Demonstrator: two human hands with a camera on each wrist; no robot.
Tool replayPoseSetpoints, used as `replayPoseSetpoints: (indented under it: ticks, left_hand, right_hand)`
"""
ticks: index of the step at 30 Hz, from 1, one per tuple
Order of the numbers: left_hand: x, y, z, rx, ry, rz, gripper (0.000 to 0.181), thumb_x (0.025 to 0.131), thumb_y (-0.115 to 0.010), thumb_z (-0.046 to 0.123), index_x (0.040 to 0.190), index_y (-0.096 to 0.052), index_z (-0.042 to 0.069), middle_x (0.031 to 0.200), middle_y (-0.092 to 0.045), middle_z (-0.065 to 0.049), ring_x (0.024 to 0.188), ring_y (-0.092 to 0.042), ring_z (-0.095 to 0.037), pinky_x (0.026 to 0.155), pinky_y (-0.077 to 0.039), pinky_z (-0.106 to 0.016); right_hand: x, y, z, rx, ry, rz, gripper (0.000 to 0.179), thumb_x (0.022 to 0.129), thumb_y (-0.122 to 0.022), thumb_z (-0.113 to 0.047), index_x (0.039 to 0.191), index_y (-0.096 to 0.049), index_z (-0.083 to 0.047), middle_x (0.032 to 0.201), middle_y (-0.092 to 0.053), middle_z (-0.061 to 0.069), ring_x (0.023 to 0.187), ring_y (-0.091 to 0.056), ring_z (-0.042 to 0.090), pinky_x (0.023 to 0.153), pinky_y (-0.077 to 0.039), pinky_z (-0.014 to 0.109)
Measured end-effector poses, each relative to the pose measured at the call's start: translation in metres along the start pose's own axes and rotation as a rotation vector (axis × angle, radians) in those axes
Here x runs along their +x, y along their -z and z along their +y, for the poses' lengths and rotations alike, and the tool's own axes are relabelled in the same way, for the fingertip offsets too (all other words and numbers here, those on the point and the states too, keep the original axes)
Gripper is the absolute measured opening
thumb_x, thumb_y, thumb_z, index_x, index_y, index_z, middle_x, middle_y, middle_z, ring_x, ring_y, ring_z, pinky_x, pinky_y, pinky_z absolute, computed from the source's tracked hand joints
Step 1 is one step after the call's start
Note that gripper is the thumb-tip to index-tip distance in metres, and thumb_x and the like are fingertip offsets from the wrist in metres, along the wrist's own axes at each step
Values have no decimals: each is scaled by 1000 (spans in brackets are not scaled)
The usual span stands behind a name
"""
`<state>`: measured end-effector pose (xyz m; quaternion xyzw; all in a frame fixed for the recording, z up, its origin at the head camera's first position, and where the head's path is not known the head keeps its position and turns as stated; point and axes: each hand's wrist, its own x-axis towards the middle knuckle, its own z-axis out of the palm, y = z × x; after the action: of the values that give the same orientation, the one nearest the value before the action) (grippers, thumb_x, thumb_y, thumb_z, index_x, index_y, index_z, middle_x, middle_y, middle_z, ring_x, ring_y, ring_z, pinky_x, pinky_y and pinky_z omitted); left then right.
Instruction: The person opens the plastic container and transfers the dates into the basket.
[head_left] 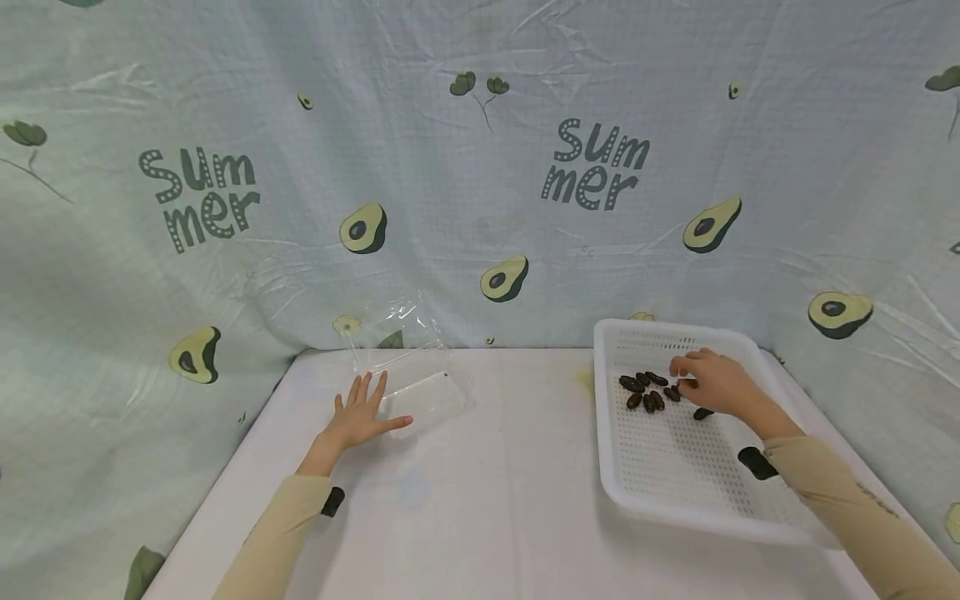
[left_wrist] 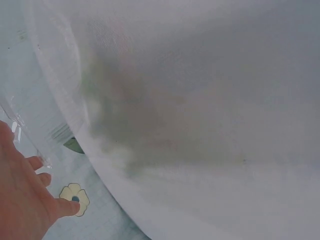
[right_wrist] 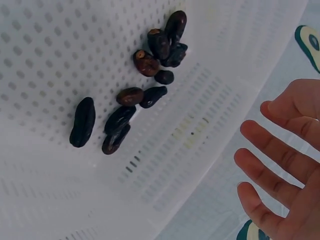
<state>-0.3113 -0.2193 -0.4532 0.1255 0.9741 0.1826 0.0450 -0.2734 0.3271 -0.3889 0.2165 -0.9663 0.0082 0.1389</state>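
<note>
My left hand (head_left: 356, 421) is spread flat, fingers straight, at the left side of a clear plastic box (head_left: 431, 398) whose transparent lid (head_left: 405, 321) stands raised behind it. In the left wrist view that hand (left_wrist: 25, 200) shows with the thumb out and a clear edge by its fingers. Over a white plastic basket (head_left: 606, 433), my right hand (head_left: 716, 383) hovers with fingers loosely bent. Several dark brown dates (head_left: 632, 384) lie on the basket floor beside and below it. The right wrist view shows nothing between the fingers (right_wrist: 272, 172); one date (right_wrist: 82, 122) lies apart from the group.
A white tabletop (head_left: 480, 500) carries both the box and the basket. Behind and at the sides hangs a pale cloth (head_left: 450, 167) printed with avocados and lettering. Tall perforated walls surround the dates in the basket.
</note>
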Motion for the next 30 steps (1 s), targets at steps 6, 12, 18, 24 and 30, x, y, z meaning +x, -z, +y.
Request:
replayPoseSetpoints:
  ticks: [6,12,18,24,30]
  left_hand:
    - [-1,0,0,-17,-10,13,94,80,-46,62,145,-3,8,148,0,-25,135,6,-44,99,0,-71]
    - [-7,1,0,-4,-24,45,79,88,-37,56,145,-7,11,148,-5,-23,136,3,-43,98,-3,-71]
    - [-14,4,3,5,-82,87,72,90,-37,52,144,-12,12,148,-11,-21,136,-2,-42,98,-6,-72]
    - [-22,12,15,27,-158,145,63,93,-36,45,143,-22,11,147,-21,-17,135,-9,-42,98,-12,-70]
    - [-28,20,40,-6,-252,214,55,95,-37,38,140,-29,8,145,-28,-15,135,-18,-38,102,-18,-64]
  right_hand:
    - [3,5,-13,24,-24,26,9,77,-59,-8,86,-61,-10,81,-62,7,63,-50,17,43,-30,22]
    - [8,13,-29,56,-43,46,9,78,-59,-9,87,-62,-10,83,-62,9,66,-54,20,46,-37,25]
    - [15,21,-48,126,-62,58,12,80,-58,-9,91,-62,-10,86,-63,9,71,-57,23,50,-42,29]
    - [29,26,-73,210,-86,84,16,84,-54,-11,98,-61,-9,90,-64,11,79,-59,26,56,-47,33]
    - [40,34,-106,298,-108,148,20,86,-52,-14,102,-60,-7,96,-63,12,88,-59,31,65,-50,40]
